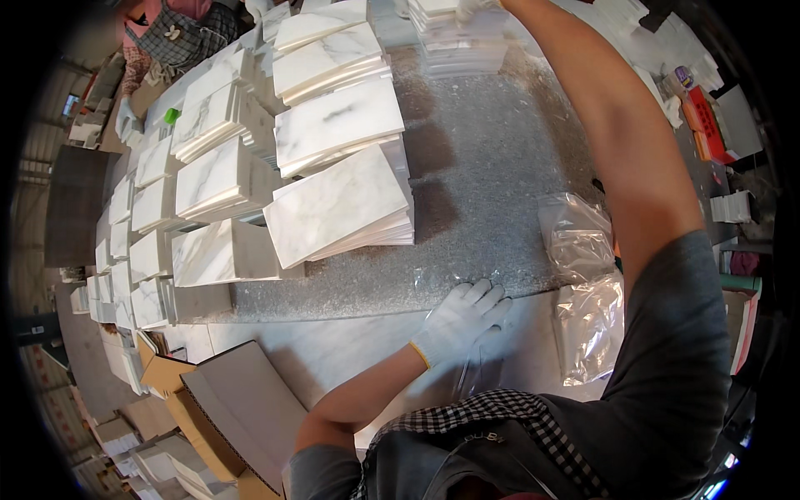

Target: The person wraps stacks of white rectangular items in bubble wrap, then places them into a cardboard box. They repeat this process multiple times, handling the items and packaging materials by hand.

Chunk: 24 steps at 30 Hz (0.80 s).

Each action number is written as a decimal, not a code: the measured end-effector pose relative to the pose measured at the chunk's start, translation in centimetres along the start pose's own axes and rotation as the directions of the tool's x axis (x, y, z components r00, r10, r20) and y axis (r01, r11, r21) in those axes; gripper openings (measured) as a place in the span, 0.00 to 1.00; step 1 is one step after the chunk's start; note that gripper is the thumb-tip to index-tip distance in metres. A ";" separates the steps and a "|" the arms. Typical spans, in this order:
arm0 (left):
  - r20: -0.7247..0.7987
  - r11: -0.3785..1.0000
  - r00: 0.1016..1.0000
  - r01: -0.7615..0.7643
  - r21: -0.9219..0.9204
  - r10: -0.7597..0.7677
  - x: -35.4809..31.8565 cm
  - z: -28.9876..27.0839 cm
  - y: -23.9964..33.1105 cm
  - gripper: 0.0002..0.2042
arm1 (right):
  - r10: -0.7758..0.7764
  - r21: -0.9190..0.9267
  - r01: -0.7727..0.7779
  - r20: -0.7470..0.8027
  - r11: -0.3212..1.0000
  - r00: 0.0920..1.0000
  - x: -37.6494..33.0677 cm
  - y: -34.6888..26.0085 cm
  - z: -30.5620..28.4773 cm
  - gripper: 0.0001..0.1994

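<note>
My left hand (468,322), in a white knit glove, lies palm down at the front edge of the grey worktop with its fingers stretched out. Thin clear plastic film (477,367) shows beside and below it. My right arm reaches far forward, and my gloved right hand (477,7) is at the top of a stack of white tiles (462,46) at the far edge. The picture's upper rim cuts that hand off, so its grip is hidden. Left of the bare worktop (492,183) stand stacks of grey-veined white marble-look tiles (337,204), the nearest one fanned askew.
Crumpled clear plastic bags (587,321) lie at the right edge of the worktop. An open cardboard box (237,408) stands at the lower left. Another person (187,37) in a checked apron works at the far left. A red crate (707,125) is at the far right.
</note>
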<state>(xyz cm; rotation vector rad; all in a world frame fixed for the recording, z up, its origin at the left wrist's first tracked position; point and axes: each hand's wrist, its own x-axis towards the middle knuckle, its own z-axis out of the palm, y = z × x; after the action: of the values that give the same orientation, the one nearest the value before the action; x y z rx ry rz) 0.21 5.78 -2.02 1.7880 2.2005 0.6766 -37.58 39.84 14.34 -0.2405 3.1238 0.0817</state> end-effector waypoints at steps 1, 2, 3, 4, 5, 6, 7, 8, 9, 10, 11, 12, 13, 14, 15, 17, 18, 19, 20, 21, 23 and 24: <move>0.001 1.000 1.000 -0.002 0.001 0.002 0.0 0.0 0.0 0.24 | -0.016 -0.004 0.016 -0.012 1.000 1.000 -0.1 0.5 0.2 0.22; 0.012 1.000 1.000 -0.006 0.013 0.006 0.1 -0.1 0.1 0.24 | -0.038 -0.013 0.038 -0.031 0.999 0.999 -0.2 0.9 0.4 0.22; 0.025 1.000 1.000 -0.013 0.024 0.012 0.3 -0.1 0.1 0.24 | -0.051 -0.036 0.049 -0.059 0.998 0.997 -0.5 1.3 0.6 0.22; 0.041 0.999 0.999 -0.022 0.034 0.020 0.4 -0.2 0.1 0.24 | -0.071 -0.070 0.065 -0.091 0.995 0.993 -1.2 1.8 1.2 0.22; 0.032 1.000 0.999 -0.013 0.023 0.012 0.3 -0.2 0.2 0.23 | -0.072 -0.118 0.057 -0.123 0.991 0.990 -1.9 0.3 0.8 0.21; 0.018 1.000 1.000 0.001 0.013 -0.001 0.0 -0.3 0.1 0.23 | -0.113 -0.149 0.088 -0.170 0.985 0.979 -3.3 -1.8 -0.1 0.20; 0.005 1.000 1.000 0.011 0.005 -0.011 -0.3 -0.3 0.0 0.23 | -0.154 -0.182 0.115 -0.216 0.977 0.964 -5.4 -4.3 -1.4 0.19; -0.057 0.999 0.998 -0.018 0.050 0.021 -0.6 0.7 -0.7 0.23 | -0.176 -0.214 0.122 -0.254 0.969 0.951 -7.1 -5.3 -2.5 0.18; -0.108 0.995 0.992 -0.052 0.083 0.061 -0.8 2.6 -1.7 0.23 | -0.122 -0.173 0.069 -0.313 0.982 0.942 -7.7 -5.3 -2.7 0.18; -0.155 0.993 0.984 -0.069 0.097 0.083 -1.3 4.2 -1.8 0.23 | -0.069 -0.121 0.028 -0.350 0.992 0.934 -8.1 -5.2 -1.9 0.19; -0.147 0.995 0.986 -0.075 0.062 0.083 -1.4 3.7 -1.4 0.22 | -0.168 -0.203 0.099 -0.360 0.974 0.917 -9.2 -4.5 -1.3 0.21; -0.150 0.996 0.985 -0.080 0.041 0.086 -0.9 2.9 -1.9 0.22 | -0.273 -0.219 0.199 -0.395 0.955 0.877 -11.4 -5.3 -1.3 0.23; -0.082 0.997 0.994 -0.071 0.010 0.072 -0.1 2.4 -2.3 0.21 | -0.264 -0.147 0.222 -0.429 0.964 0.864 -13.8 -5.4 -1.0 0.23; -0.008 0.998 0.998 -0.064 -0.016 0.064 0.2 2.1 -2.7 0.21 | -0.335 0.067 0.412 -0.472 0.909 0.815 -15.8 -6.3 -0.4 0.24; -0.027 0.994 0.994 -0.106 -0.013 0.105 -0.3 2.2 -2.8 0.20 | -0.374 0.266 0.572 -0.538 0.776 0.756 -18.0 -7.4 0.1 0.24; -0.099 0.980 0.975 -0.193 0.045 0.197 0.3 1.8 -3.9 0.17 | -0.225 0.555 0.254 -0.122 0.792 0.967 -24.0 -11.1 -0.6 0.27; -0.066 0.977 0.976 -0.201 0.069 0.206 0.2 1.7 -4.0 0.17 | -0.176 0.639 0.066 0.109 0.767 0.978 -27.5 -14.1 -0.7 0.30; -0.033 0.965 0.968 -0.244 0.097 0.248 0.9 1.3 -3.9 0.17 | -0.134 0.624 0.071 0.054 0.778 0.990 -31.5 -16.1 -1.0 0.34; -0.005 0.960 0.967 -0.251 0.126 0.254 0.7 1.0 -4.1 0.17 | -0.126 0.615 0.099 0.002 0.782 0.992 -34.5 -18.6 -0.9 0.37; 0.040 0.961 0.972 -0.233 0.148 0.230 0.3 0.7 -4.4 0.19 | -0.224 0.302 0.187 0.095 0.935 0.970 -35.3 -20.3 0.0 0.40; 0.130 0.953 0.967 -0.240 0.186 0.218 0.3 0.0 -4.7 0.21 | -0.355 0.343 0.416 -0.227 0.842 0.907 -41.5 -22.7 3.9 0.41; 0.175 0.950 0.963 -0.238 0.201 0.204 0.3 0.0 -4.6 0.22 | -0.289 0.467 0.319 -0.137 0.825 0.947 -43.7 -24.5 4.4 0.43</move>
<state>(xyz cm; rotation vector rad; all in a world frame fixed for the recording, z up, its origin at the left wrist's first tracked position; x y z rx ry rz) -3.88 5.41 -4.21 2.1426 2.0605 0.3310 9.37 22.53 9.22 -0.7298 2.9773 -0.7142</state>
